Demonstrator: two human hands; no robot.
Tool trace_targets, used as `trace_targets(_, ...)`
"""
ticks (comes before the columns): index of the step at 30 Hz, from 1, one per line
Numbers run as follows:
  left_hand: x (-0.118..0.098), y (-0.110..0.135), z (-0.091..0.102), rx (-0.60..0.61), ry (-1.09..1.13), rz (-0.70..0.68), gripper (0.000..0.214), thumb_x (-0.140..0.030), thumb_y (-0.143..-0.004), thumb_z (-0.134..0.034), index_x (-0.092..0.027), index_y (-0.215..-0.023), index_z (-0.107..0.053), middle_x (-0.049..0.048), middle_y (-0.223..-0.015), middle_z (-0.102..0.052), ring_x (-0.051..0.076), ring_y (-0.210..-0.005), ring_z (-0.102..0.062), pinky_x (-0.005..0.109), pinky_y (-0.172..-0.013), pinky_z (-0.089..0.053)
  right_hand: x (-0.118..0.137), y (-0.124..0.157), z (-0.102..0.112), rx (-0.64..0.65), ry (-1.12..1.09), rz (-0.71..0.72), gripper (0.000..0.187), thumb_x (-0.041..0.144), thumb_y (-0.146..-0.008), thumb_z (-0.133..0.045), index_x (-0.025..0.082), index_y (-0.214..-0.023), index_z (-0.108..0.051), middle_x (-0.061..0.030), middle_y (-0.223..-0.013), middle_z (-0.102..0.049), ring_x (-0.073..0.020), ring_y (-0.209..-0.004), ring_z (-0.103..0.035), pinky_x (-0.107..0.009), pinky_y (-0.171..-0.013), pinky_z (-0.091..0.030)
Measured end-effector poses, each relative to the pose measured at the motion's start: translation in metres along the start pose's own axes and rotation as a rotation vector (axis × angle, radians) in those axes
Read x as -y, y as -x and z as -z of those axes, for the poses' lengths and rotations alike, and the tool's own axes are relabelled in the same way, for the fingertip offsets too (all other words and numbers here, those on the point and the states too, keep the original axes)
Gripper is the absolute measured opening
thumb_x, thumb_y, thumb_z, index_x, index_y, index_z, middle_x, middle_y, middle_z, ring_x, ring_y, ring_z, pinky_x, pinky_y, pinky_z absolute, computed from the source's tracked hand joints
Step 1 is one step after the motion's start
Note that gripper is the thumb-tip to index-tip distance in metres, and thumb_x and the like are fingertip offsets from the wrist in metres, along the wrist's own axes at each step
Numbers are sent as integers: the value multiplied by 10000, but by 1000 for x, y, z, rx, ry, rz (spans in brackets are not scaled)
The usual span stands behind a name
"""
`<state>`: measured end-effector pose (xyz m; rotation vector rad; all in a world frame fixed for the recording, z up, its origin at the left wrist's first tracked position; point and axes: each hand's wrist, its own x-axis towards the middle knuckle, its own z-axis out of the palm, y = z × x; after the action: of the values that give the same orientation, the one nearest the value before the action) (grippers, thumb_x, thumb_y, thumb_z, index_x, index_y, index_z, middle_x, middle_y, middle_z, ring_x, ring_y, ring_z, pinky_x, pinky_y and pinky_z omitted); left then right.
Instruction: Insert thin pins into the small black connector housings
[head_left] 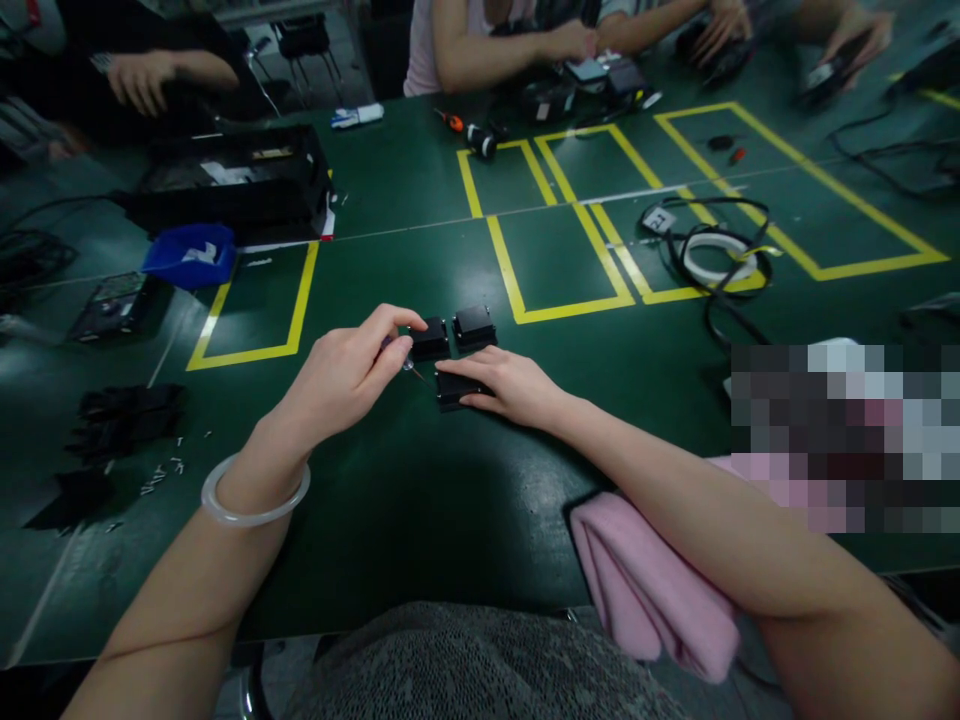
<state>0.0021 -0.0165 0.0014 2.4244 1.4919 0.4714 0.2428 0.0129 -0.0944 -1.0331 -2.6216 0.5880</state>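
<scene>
My left hand [349,365], with a white bangle at its wrist, is closed round what looks like a small screwdriver [409,366]. Its handle is mostly hidden by the fingers, and the thin shaft points down toward a small black box [452,390]. With finger and thumb on either side of that box, my right hand [517,388] grips it against the table and covers its right part. Two similar black boxes stand just beyond: one black box [429,338] by my left fingertips, another black box [474,325] to its right.
Black parts [127,415] and loose screws [161,475] lie at the left. Behind them are a blue bin [191,257] and a long black housing [232,185]. A coiled cable [720,250] and pink cloth [652,585] are at the right. Co-workers' hands [566,42] work across the table.
</scene>
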Motion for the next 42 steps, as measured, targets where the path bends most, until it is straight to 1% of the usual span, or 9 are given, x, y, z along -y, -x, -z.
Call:
trace_targets(6,1,-1,-1,-11,33,1,348,-358,-1073,-412,-183,-1272,-638,7,-816,-695,160,-645,-622,274,-611,-417,-1,2,0,11,-13,-3,578,246,-1017,-708,249,-1581,-581,-124,-1449,-729,-312,-1296,-677,-481,-1075,-563)
trace_targets(11,1,-1,-1,-9,34,-8,310,-344,-1066,-436,-182,-1216,-653,-9,-780,-689,137,-572,-572,266,-579,-387,-3,3,0,-7,-24,6,570,244,-1012,-714,265,-1569,-593,-119,-1434,-738,-304,-1278,-686,-477,-1061,-570)
trace_targets(16,-1,0,-2,2,59,-3,295,-370,-1070,-448,-187,-1151,-664,7,-802,-717,148,-616,-615,259,-587,-395,-1,3,2,21,-24,-6,579,233,-1015,-710,236,-1580,-583,-128,-1444,-734,-318,-1295,-677,-494,-1073,-566)
trace_targets(19,-1,0,-2,1,67,-3,280,-381,-1069,-454,-195,-1110,-659,16,-835,-734,155,-656,-643,264,-616,-413,-1,3,2,16,-19,-6,580,235,-1013,-713,243,-1578,-582,-123,-1437,-738,-311,-1291,-679,-491,-1077,-565)
trace_targets(24,-1,0,-2,-21,63,-15,303,-375,-1085,-394,-206,-1031,-639,5,-774,-681,155,-638,-611,278,-617,-406,-3,3,0,1,-10,0,572,244,-1010,-714,253,-1569,-592,-125,-1425,-742,-308,-1279,-684,-486,-1065,-571)
trace_targets(28,0,0,-4,-51,53,-47,313,-363,-1089,-372,-214,-971,-621,16,-782,-659,165,-652,-592,294,-636,-425,-3,2,0,0,5,0,570,258,-1013,-712,267,-1570,-591,-112,-1417,-747,-301,-1272,-688,-466,-1056,-575)
trace_targets(31,0,0,-5,-66,33,-35,284,-348,-1083,-389,-216,-979,-619,14,-787,-662,163,-655,-592,293,-640,-421,-1,2,1,5,12,-8,573,262,-1015,-712,265,-1574,-588,-115,-1408,-750,-301,-1273,-688,-462,-1052,-575)
trace_targets(36,-1,-1,-7,-84,36,-20,290,-352,-1080,-401,-200,-1051,-646,5,-787,-669,152,-633,-588,279,-617,-395,1,2,4,23,12,-29,579,251,-1021,-703,246,-1586,-580,-133,-1441,-734,-317,-1300,-681,-489,-1075,-569)
trace_targets(42,-1,-1,-9,-90,40,-22,299,-365,-1080,-414,-198,-1126,-658,0,-799,-680,150,-627,-586,276,-619,-395,0,2,3,10,6,-22,575,246,-1016,-705,257,-1578,-586,-124,-1453,-730,-308,-1322,-672,-485,-1082,-568)
